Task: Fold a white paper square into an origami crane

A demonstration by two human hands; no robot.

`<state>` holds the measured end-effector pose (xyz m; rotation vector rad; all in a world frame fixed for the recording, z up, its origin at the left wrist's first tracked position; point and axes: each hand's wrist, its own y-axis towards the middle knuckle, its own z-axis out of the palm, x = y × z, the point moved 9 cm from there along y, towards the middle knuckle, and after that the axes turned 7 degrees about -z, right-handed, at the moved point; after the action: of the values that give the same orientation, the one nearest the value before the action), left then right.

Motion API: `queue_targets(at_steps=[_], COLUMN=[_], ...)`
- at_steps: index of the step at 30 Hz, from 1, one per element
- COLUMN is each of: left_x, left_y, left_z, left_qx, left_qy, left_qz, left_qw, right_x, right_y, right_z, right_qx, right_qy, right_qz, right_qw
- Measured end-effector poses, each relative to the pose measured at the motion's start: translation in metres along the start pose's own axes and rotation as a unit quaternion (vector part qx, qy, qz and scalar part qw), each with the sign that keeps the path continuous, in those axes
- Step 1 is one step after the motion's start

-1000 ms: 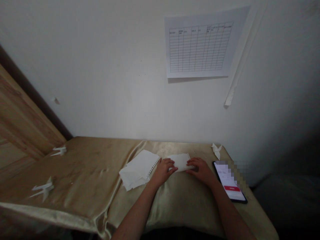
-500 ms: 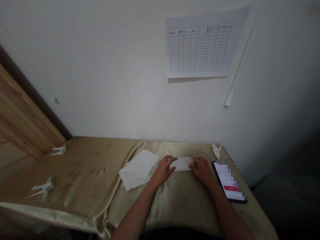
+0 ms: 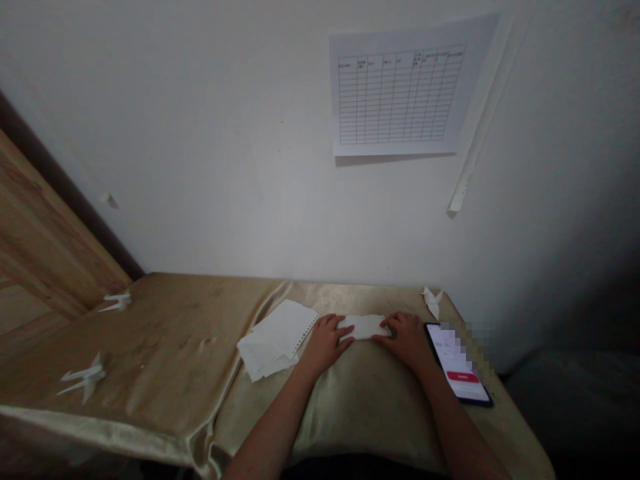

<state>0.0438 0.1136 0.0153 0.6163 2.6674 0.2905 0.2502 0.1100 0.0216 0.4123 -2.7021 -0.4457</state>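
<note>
A folded white sheet of paper (image 3: 364,327) with a perforated edge at its right end lies on the table between my hands. My left hand (image 3: 326,345) grips its left end, thumb along the near edge and fingers at the far side. At the opposite end my right hand (image 3: 405,337) pinches the sheet, its thumb at the near corner and fingers curled over the perforated edge. Left of my left hand is a loose stack of white notebook sheets (image 3: 280,333), also with punched holes along one side.
A phone (image 3: 457,363) with a lit screen lies right of my right hand. Folded paper cranes (image 3: 433,302) sit behind it and at the left (image 3: 87,379). Gold cloth (image 3: 165,347) covers the table, with a raised crease left of the stack. A printed table sheet (image 3: 395,100) hangs on the wall.
My right thumb has slid slightly left along the sheet's near edge. My left fingers have shifted a little. The folded sheet looks slightly narrower from front to back.
</note>
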Motion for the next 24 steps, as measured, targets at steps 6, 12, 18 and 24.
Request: queue_targets(at_steps=[6,12,18,24], left_x=[-0.0005,-0.0028,-0.0056,-0.0075], left_y=[-0.0016,-0.0019,-0.0014,-0.0021], left_z=[0.0007,-0.0009,-0.0023,-0.0045], left_qx=[-0.005,-0.015,-0.014,-0.022], left_qy=[0.011,0.026,0.050,0.063], left_qz=[-0.003,-0.007,-0.017,-0.023], left_qw=[1.000,1.000,0.999,0.997], right_x=[-0.0024,-0.0043,-0.0008,0.0016], right_y=[0.0001,-0.0008,-0.0005,-0.0002], right_z=[0.0003,0.0011,-0.0005,0.0002], right_qx=[0.002,-0.003,0.007,0.020], right_qy=[0.000,0.001,-0.011,-0.030], right_qz=[0.002,0.008,0.014,0.021], right_qw=[1.000,1.000,1.000,0.999])
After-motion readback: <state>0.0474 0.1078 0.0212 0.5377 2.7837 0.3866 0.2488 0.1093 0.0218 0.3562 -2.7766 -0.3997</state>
